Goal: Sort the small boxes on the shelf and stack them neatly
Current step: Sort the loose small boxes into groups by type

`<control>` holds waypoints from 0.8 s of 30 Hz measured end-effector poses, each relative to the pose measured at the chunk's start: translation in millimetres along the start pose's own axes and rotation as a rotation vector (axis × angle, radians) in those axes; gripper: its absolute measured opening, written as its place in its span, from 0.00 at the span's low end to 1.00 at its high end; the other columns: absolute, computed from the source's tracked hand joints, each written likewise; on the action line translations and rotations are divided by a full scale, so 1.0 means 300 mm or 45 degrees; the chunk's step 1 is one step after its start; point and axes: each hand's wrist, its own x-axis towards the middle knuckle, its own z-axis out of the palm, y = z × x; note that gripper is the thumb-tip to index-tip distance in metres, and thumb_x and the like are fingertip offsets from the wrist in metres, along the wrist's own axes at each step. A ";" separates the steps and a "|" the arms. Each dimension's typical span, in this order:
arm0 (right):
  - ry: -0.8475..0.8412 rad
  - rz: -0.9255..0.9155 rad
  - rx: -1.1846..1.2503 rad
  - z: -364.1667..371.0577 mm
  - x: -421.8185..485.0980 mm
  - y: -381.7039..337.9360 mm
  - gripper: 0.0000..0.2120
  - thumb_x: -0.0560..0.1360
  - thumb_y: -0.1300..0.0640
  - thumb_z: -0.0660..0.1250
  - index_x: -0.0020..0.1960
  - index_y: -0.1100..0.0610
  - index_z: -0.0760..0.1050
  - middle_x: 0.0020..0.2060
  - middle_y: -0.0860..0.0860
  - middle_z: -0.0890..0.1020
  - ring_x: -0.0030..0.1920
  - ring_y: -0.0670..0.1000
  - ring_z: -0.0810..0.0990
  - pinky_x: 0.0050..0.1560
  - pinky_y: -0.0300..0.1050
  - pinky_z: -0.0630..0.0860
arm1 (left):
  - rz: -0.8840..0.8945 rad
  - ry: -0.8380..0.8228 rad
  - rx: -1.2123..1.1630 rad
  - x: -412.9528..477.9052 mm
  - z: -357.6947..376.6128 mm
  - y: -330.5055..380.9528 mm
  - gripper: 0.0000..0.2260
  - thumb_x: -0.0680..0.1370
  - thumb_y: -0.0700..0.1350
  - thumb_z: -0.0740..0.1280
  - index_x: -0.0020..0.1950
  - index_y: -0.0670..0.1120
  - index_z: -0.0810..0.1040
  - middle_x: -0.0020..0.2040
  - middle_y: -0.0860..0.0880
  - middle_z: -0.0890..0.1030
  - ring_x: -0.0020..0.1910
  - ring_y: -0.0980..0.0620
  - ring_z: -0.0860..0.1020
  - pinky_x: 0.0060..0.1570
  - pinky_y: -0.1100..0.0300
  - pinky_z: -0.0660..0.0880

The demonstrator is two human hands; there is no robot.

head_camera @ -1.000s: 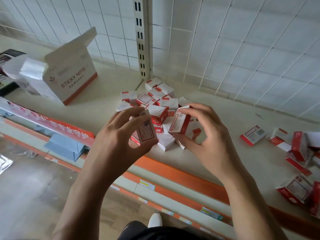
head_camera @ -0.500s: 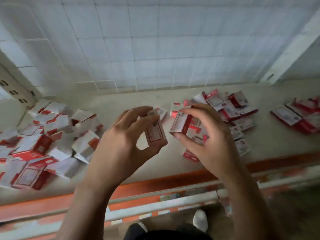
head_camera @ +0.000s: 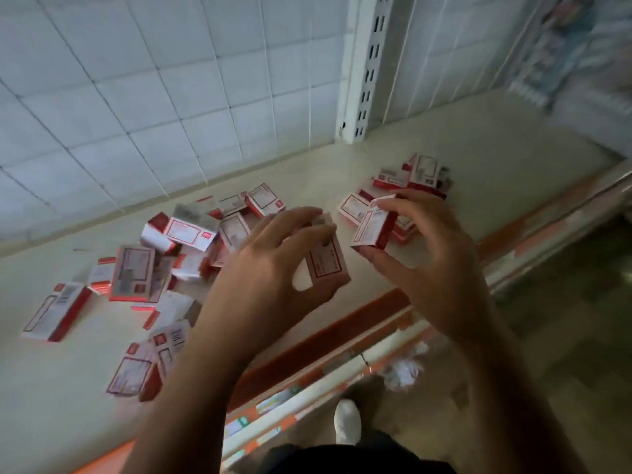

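Note:
My left hand grips a small white-and-red box above the front of the cream shelf. A second small box is pinched on end between the thumb and fingers of my right hand, just right of the first. Several more small boxes lie in a loose heap to the left, partly behind my left hand. A smaller cluster of boxes lies behind my right hand.
A white slotted upright stands at the back against the white grid panel. An orange strip edges the shelf front. Blurred goods stand at the far right. A white shoe and crumpled paper are on the floor below.
The view has swung to the right along the shelf, from the sticky-note carton to the right-hand piles and upright. Both hands keep holding their boxes, held close together.

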 end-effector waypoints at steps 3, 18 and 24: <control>0.051 0.016 0.006 -0.089 0.028 0.099 0.26 0.72 0.53 0.75 0.66 0.59 0.73 0.67 0.52 0.73 0.68 0.48 0.72 0.64 0.38 0.74 | -0.010 -0.031 -0.003 0.100 0.085 0.042 0.24 0.74 0.58 0.68 0.66 0.47 0.76 0.67 0.47 0.74 0.65 0.48 0.73 0.55 0.48 0.78; -0.112 0.051 -0.046 -0.077 0.123 0.351 0.28 0.75 0.49 0.67 0.72 0.55 0.69 0.75 0.49 0.66 0.77 0.51 0.59 0.71 0.56 0.68 | -0.268 -0.123 0.018 0.273 0.318 0.071 0.26 0.74 0.57 0.67 0.70 0.51 0.70 0.71 0.49 0.70 0.68 0.48 0.71 0.63 0.51 0.74; -0.173 0.173 -0.180 -0.057 0.178 0.377 0.31 0.73 0.40 0.61 0.75 0.44 0.64 0.80 0.50 0.48 0.78 0.58 0.40 0.75 0.65 0.56 | -0.325 -0.182 0.077 0.326 0.355 0.058 0.27 0.77 0.60 0.58 0.75 0.55 0.64 0.77 0.50 0.61 0.74 0.48 0.63 0.69 0.52 0.64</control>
